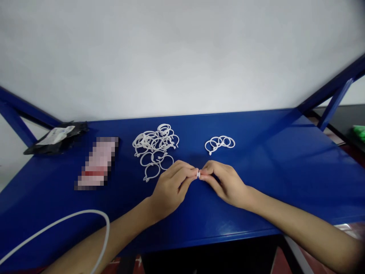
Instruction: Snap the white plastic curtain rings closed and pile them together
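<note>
My left hand and my right hand meet over the middle of the blue table, fingertips nearly touching. Between them both pinch a small white plastic piece, which looks like part of a curtain ring; fingers cover most of it. Beyond my left hand lies a loose pile of white curtain rings, some with their ends apart. One ring lies at the pile's near side, close to my left wrist. Past my right hand, a smaller overlapping row of white rings rests on the table.
A flat, pixelated rectangular thing lies left of the pile. A black plastic bag with a white label sits at the table's far left. A white cable loops over my left forearm. Blue frame bars and a pale wall bound the blue table.
</note>
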Tool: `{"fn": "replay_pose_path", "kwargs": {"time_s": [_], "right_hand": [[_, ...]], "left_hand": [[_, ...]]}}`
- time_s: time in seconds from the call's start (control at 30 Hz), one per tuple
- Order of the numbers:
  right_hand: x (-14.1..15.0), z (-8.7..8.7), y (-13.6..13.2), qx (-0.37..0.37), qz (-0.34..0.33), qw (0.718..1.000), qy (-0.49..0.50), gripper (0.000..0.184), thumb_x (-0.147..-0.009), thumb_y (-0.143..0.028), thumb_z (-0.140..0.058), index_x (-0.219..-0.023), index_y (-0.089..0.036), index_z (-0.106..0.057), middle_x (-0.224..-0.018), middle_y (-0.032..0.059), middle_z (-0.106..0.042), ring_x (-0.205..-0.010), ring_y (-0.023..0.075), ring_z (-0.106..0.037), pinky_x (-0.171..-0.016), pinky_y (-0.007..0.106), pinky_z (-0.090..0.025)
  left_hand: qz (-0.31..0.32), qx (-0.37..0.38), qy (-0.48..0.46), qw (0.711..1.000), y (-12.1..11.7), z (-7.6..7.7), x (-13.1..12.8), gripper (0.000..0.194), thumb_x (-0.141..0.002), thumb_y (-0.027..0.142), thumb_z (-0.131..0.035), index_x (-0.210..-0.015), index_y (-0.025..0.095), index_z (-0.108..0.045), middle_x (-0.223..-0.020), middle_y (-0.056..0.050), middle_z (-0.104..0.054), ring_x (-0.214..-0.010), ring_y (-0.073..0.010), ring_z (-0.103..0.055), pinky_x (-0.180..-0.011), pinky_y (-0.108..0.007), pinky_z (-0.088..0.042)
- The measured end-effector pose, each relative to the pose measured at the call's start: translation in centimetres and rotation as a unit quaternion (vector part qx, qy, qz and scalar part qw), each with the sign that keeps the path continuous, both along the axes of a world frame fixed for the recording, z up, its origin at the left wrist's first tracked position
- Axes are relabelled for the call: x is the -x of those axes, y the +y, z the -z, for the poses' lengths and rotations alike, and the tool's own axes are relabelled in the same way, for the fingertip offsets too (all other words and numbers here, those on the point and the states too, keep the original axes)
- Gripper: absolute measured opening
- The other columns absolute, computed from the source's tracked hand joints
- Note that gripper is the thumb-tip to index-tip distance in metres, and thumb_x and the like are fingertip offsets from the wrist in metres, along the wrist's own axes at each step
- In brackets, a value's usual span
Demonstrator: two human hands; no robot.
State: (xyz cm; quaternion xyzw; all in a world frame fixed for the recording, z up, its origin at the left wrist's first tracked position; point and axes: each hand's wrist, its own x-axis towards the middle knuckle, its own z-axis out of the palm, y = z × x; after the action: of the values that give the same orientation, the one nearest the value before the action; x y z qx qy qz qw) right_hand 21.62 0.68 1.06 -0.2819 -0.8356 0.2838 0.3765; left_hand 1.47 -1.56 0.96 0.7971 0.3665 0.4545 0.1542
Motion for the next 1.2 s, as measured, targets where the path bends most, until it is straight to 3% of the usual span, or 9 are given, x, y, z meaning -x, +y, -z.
{"fn": "replay_pose_path", "kwargs": {"time_s": [0.27,0.53,0.7,0.83,1.0,1.1,1.2], "right_hand": [[-0.1,-0.2,-0.6,-0.084,0.009,0.996,-0.042,0.008,-0.102,-0.020,-0.049,-0.095,-0.021,-0.053,-0.083,0.0035,-0.066,-0.070,0.0134,-0.063,-0.061,0.026,-0.053],[-0.5,-0.2,1.1,-0.101,0.011,0.990,-0.098,0.009,-0.102,-0.024,-0.052,-0.097,-0.019,-0.058,-0.087,0.0054,-0.068,-0.077,0.0157,-0.064,-0.068,0.029,-0.053],[-2.2,-0.6,2.8,-0.128,0.091,0.974,-0.165,0.011,-0.101,-0.026,-0.052,-0.101,-0.019,-0.061,-0.097,0.0075,-0.068,-0.089,0.0195,-0.065,-0.077,0.035,-0.055],[-3.5,-0.6,4.0,-0.132,0.164,0.951,-0.227,0.015,-0.101,-0.028,-0.051,-0.101,-0.019,-0.063,-0.105,0.0105,-0.065,-0.095,0.0226,-0.062,-0.074,0.037,-0.056],[-3.9,-0.5,4.4,-0.149,0.142,0.940,-0.271,0.019,-0.101,-0.026,-0.049,-0.100,-0.019,-0.066,-0.113,0.0116,-0.060,-0.096,0.0222,-0.058,-0.066,0.032,-0.053],[-4.0,-0.5,4.4,-0.151,0.127,0.934,-0.298,0.021,-0.101,-0.023,-0.049,-0.096,-0.020,-0.069,-0.112,0.0118,-0.059,-0.095,0.0234,-0.056,-0.064,0.032,-0.051],[-4.1,-0.5,4.5,-0.148,0.113,0.933,-0.308,0.022,-0.100,-0.021,-0.048,-0.099,-0.019,-0.070,-0.114,0.0130,-0.058,-0.095,0.0240,-0.055,-0.070,0.035,-0.053]], "left_hand": [[0.007,-0.134,0.059,0.989,-0.6,-0.1,-0.2,0.021,-0.090,0.001,-0.058,-0.106,0.015,-0.060,-0.094,-0.006,-0.070,-0.092,-0.0167,-0.068,-0.083,-0.031,-0.062],[-0.022,-0.161,0.181,0.970,0.8,-0.1,0.6,0.017,-0.095,0.008,-0.054,-0.108,0.016,-0.062,-0.102,-0.006,-0.073,-0.098,-0.0194,-0.068,-0.090,-0.036,-0.058],[-0.094,-0.117,0.222,0.964,2.1,-0.2,1.5,0.018,-0.095,0.017,-0.056,-0.111,0.018,-0.064,-0.105,-0.006,-0.073,-0.100,-0.0218,-0.067,-0.092,-0.039,-0.054],[-0.174,-0.072,0.243,0.952,4.0,-0.5,3.0,0.018,-0.096,0.022,-0.054,-0.108,0.017,-0.065,-0.106,-0.009,-0.072,-0.103,-0.0268,-0.063,-0.093,-0.044,-0.050],[-0.258,-0.008,0.341,0.904,7.0,-1.4,5.2,0.031,-0.096,0.016,-0.044,-0.120,0.016,-0.063,-0.117,-0.012,-0.068,-0.108,-0.0325,-0.055,-0.089,-0.047,-0.044],[-0.259,0.014,0.385,0.886,8.7,-1.6,6.5,0.045,-0.090,0.007,-0.042,-0.129,0.017,-0.060,-0.131,-0.013,-0.063,-0.114,-0.0345,-0.051,-0.088,-0.049,-0.041],[-0.242,0.024,0.415,0.877,10.3,-1.2,7.6,0.041,-0.088,0.007,-0.044,-0.121,0.019,-0.065,-0.125,-0.013,-0.066,-0.112,-0.0351,-0.049,-0.086,-0.049,-0.039]]}}
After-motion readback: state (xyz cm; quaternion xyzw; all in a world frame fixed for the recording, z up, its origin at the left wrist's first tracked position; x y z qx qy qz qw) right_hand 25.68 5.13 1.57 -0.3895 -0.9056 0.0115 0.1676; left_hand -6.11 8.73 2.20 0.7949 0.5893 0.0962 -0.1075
